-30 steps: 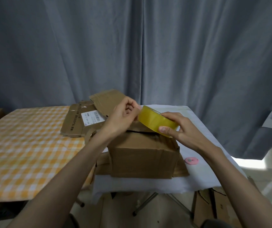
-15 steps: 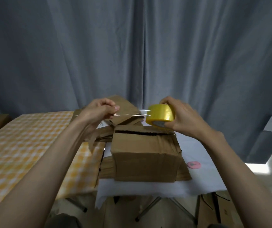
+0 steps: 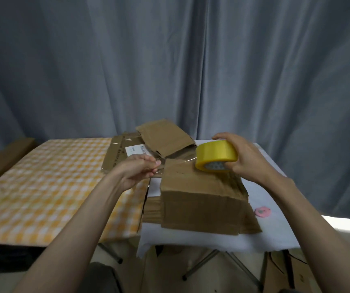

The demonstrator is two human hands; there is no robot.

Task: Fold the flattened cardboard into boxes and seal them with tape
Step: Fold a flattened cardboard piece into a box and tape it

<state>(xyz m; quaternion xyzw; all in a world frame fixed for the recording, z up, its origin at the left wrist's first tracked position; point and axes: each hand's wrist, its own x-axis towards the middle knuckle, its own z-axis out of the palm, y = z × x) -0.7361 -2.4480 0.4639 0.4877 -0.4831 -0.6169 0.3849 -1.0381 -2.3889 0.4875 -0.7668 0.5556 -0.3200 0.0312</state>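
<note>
A folded brown cardboard box (image 3: pixel 201 197) stands on the white-covered table (image 3: pixel 271 199), resting on a flat cardboard sheet. My right hand (image 3: pixel 246 159) grips a yellow tape roll (image 3: pixel 215 155) just above the box's top right part. My left hand (image 3: pixel 137 171) pinches the free end of a clear tape strip (image 3: pixel 176 163) at the box's top left edge. The strip stretches from the roll across the box top. More flattened cardboard (image 3: pixel 161 142) lies behind the box, one piece with a white label.
A table with an orange checked cloth (image 3: pixel 43 187) sits to the left. A small pink round object (image 3: pixel 262 211) lies on the white cloth right of the box. Grey curtains hang behind. Cardboard pieces (image 3: pixel 282 269) stand on the floor at lower right, and a brown box edge (image 3: pixel 2 157) far left.
My hands have pulled the tape out from the roll and moved apart. Both then came down, bringing the stretched strip to the box top.
</note>
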